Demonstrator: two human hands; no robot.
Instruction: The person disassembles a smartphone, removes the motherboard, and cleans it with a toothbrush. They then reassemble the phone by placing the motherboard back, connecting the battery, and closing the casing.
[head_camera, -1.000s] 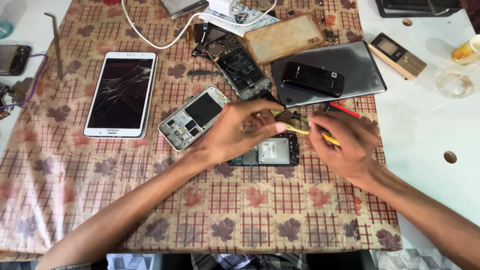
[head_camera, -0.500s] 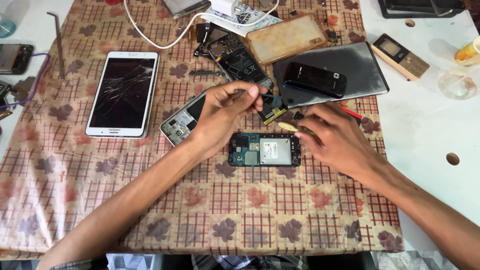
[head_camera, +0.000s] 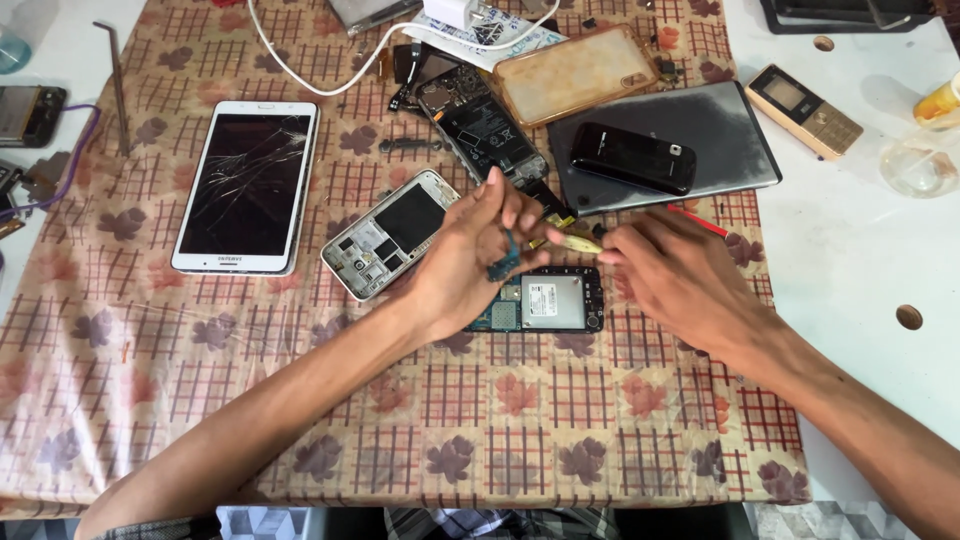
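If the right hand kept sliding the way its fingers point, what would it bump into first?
Probably the left hand: the right hand points leftward across the cloth, holding a small yellowish tool whose tip already nears the left fingers. Height is hard to judge; the opened phone lies just below.

1. The left forearm runs from the lower left of the frame up toward the centre, bare, wrist bent slightly.
2. The left hand sits at centre frame, fingers curled inward and pinched together, knuckles up.
3. The right forearm enters from the lower right corner, angled up and leftward.
4. The right hand lies palm down just right of centre, fingertips pinched and almost meeting the left hand's.
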